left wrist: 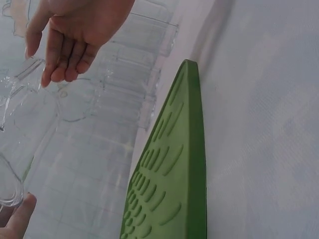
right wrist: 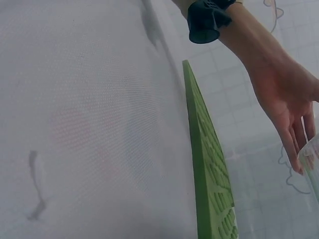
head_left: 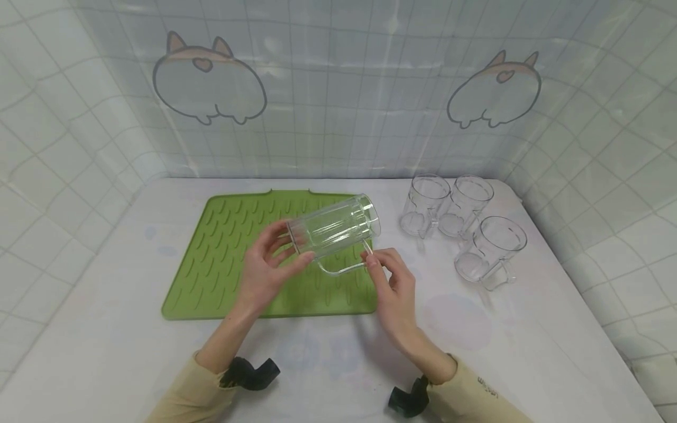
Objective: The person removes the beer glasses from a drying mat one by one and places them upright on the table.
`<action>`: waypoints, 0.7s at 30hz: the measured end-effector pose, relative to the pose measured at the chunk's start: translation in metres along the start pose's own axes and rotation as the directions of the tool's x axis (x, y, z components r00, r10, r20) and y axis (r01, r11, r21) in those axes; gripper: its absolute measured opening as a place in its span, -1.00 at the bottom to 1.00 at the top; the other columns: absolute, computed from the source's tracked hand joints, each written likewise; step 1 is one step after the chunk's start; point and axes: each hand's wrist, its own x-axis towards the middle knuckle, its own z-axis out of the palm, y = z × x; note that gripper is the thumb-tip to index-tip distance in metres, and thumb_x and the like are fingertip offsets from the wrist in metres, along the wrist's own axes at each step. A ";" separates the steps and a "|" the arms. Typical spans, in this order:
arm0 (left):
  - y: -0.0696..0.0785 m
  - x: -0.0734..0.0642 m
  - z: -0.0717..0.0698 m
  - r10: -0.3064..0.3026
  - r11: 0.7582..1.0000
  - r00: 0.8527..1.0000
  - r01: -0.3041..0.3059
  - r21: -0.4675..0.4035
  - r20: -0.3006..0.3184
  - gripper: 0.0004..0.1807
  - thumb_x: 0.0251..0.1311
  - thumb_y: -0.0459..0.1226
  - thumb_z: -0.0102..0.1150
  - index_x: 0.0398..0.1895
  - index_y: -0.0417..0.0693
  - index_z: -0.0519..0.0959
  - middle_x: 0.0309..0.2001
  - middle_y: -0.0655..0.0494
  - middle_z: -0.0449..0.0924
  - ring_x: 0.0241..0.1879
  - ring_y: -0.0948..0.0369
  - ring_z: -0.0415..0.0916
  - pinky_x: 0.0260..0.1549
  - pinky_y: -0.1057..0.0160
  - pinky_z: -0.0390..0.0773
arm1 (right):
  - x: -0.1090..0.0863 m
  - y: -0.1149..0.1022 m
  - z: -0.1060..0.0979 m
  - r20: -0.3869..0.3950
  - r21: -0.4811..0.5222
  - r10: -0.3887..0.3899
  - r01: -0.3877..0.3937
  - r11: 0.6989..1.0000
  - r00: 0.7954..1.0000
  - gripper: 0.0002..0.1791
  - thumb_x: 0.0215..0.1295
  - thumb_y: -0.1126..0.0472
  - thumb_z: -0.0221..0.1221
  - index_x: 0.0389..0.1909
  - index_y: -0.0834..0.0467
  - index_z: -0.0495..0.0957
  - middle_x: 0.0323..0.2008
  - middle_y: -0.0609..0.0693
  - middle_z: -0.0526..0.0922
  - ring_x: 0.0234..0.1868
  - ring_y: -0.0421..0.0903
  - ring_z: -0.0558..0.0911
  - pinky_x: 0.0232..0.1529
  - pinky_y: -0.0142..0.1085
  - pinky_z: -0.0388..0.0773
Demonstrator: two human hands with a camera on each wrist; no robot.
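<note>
A clear glass mug (head_left: 335, 228) is held tilted on its side above a green ridged mat (head_left: 211, 264), its mouth toward the upper right. My left hand (head_left: 268, 258) grips the base end between thumb and fingers. On the handle, hanging toward me, my right hand (head_left: 390, 285) pinches the part near the rim. In the left wrist view the mug (left wrist: 35, 119) shows partly, with the right hand (left wrist: 82, 30) above it and one left fingertip (left wrist: 22, 216) below. The right wrist view catches the left hand (right wrist: 286, 94) and the mug's base end (right wrist: 311, 162) at the edge.
Three more clear glass mugs stand upright right of the mat: a back one (head_left: 423, 205), its neighbour (head_left: 468, 205), and a nearer one (head_left: 492, 249). The white table (head_left: 328, 376) is bordered by tiled-pattern walls (head_left: 344, 106) at back and sides.
</note>
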 end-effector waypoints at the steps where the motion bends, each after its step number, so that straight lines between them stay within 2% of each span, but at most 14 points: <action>1: 0.000 0.000 0.000 -0.004 1.000 1.000 0.004 0.011 0.006 -0.26 0.05 -0.48 0.41 0.35 -0.14 0.36 0.22 -0.05 0.50 0.18 0.09 0.52 0.20 0.21 0.61 | 0.000 0.000 0.000 -0.005 0.002 -0.002 0.002 1.000 1.000 -0.79 0.47 0.33 0.07 -0.23 0.34 0.66 -0.21 0.30 0.62 -0.04 -0.12 0.58 0.10 -0.42 0.48; 7: -0.002 0.000 -0.002 -0.060 0.997 0.997 0.057 0.060 0.040 -0.27 0.06 -0.42 0.43 0.34 -0.14 0.37 0.24 -0.09 0.50 0.23 -0.01 0.50 0.18 0.19 0.62 | 0.001 -0.001 -0.001 -0.030 0.007 -0.024 0.025 1.000 0.999 -0.79 0.47 0.33 0.08 -0.23 0.34 0.67 -0.23 0.15 0.64 -0.06 -0.04 0.59 0.10 -0.43 0.51; 11: -0.003 0.000 -0.002 -0.094 0.993 0.994 0.089 0.076 0.061 -0.26 0.05 -0.38 0.46 0.34 -0.13 0.38 0.25 -0.12 0.50 0.24 -0.06 0.50 0.13 0.22 0.65 | 0.002 -0.002 -0.002 -0.045 0.007 -0.033 0.033 0.999 0.998 -0.79 0.46 0.34 0.08 -0.22 0.34 0.69 -0.23 0.06 0.65 -0.07 -0.11 0.60 0.09 -0.44 0.52; 14: -0.004 0.000 -0.002 -0.111 0.989 0.991 0.102 0.107 0.078 -0.25 0.05 -0.31 0.49 0.34 -0.13 0.39 0.26 -0.11 0.49 0.25 -0.06 0.49 0.15 0.24 0.63 | 0.003 -0.002 -0.003 -0.052 0.003 -0.031 0.032 0.999 0.998 -0.78 0.47 0.33 0.08 -0.20 0.33 0.69 -0.21 0.09 0.66 -0.07 -0.14 0.60 0.09 -0.44 0.52; 18: -0.007 0.000 -0.001 -0.127 0.979 0.987 0.108 0.172 0.102 -0.23 0.03 -0.21 0.52 0.33 -0.09 0.40 0.26 -0.07 0.50 0.27 -0.03 0.47 0.22 0.12 0.58 | 0.003 -0.003 -0.005 -0.056 0.006 -0.025 0.025 1.000 0.998 -0.77 0.48 0.30 0.08 -0.19 0.32 0.68 -0.20 0.09 0.65 -0.04 -0.12 0.61 0.12 -0.40 0.54; 21: -0.008 -0.001 -0.001 -0.141 0.972 0.983 0.116 0.204 0.114 -0.22 0.03 -0.18 0.52 0.34 -0.07 0.40 0.25 -0.06 0.51 0.26 -0.05 0.48 0.24 -0.02 0.57 | 0.003 -0.004 -0.005 -0.053 0.017 -0.025 0.026 1.000 0.998 -0.77 0.49 0.29 0.07 -0.19 0.32 0.67 -0.20 0.17 0.63 0.01 -0.10 0.63 0.16 -0.38 0.54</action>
